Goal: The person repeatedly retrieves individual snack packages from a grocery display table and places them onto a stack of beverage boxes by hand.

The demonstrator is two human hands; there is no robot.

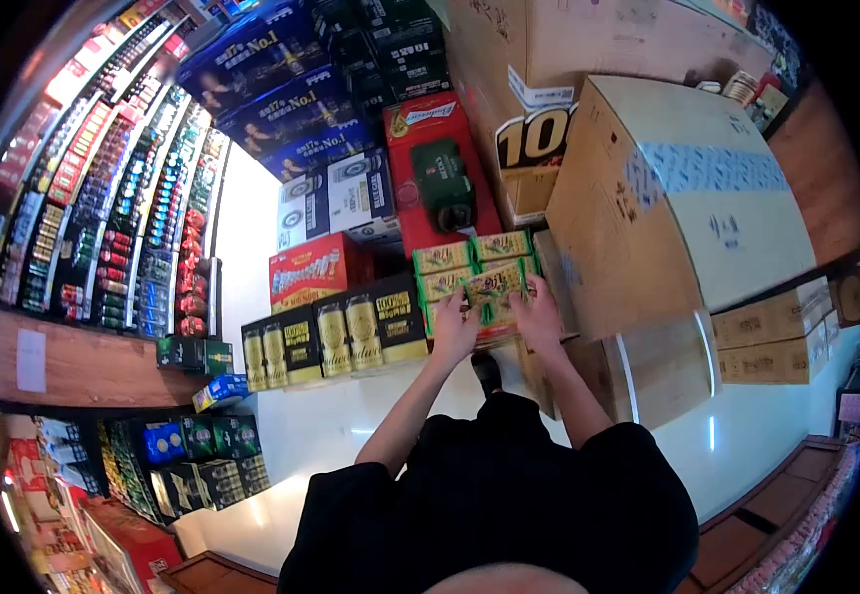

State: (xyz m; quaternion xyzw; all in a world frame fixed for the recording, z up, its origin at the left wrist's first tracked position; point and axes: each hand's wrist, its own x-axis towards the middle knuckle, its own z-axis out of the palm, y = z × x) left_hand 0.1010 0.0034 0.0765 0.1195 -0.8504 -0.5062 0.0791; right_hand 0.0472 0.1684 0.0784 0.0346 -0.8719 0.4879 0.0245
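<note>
Between my two hands is a green-and-yellow snack packet [495,284], held at its two ends over a stack of matching packets [442,258]. My left hand [455,325] grips its left end with bent fingers. At the right end, my right hand [537,309] has its thumb and fingers closed on the packet. The other packets lie in rows just beyond and under it. Left of my left hand stand black-and-gold beer can packs [351,332]. A red Budweiser box [435,124] with a dark green can pack [443,183] on top is behind the packets.
Large cardboard boxes [638,238] rise close on my right, with a "10" sign [534,139] beside them. Blue beer cartons [296,124] are stacked at the back. Shelves of drinks [123,198] line the far left. Smaller cartons [771,337] sit at the right.
</note>
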